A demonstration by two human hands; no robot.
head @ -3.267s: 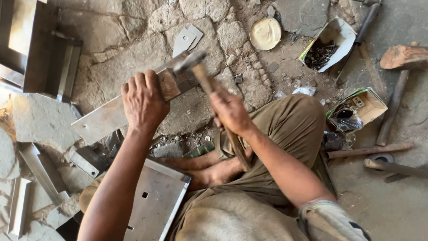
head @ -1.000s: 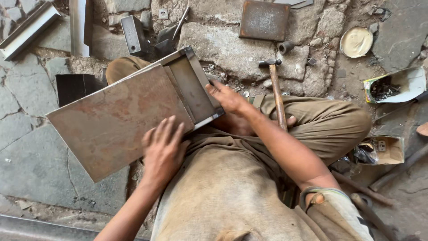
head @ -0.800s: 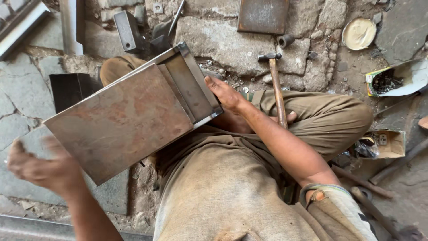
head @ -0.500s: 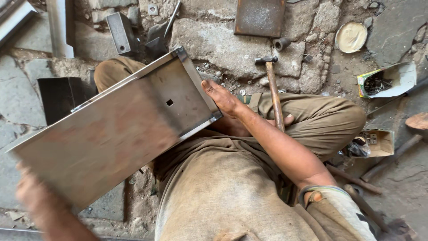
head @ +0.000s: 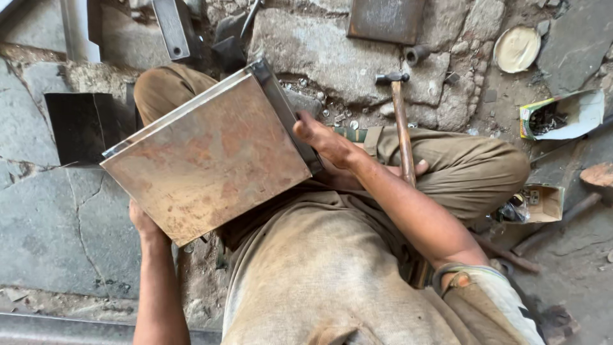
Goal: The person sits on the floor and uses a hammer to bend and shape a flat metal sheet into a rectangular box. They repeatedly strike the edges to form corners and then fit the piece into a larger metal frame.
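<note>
A wooden-handled steel hammer (head: 402, 121) lies across your right thigh, just beside your forearm. Farther out sit a dark rusted steel plate (head: 386, 18), a round pale lid (head: 516, 48) and two torn cardboard boxes of small hardware (head: 562, 115). The rust-stained flat sheet-metal tray with folded edges (head: 211, 160) rests tilted over your lap. Your right hand (head: 319, 135) grips its folded right rim; your left hand (head: 143, 222) holds the lower left corner from beneath, fingers hidden. You sit on cracked stone paving (head: 57, 211).
</note>
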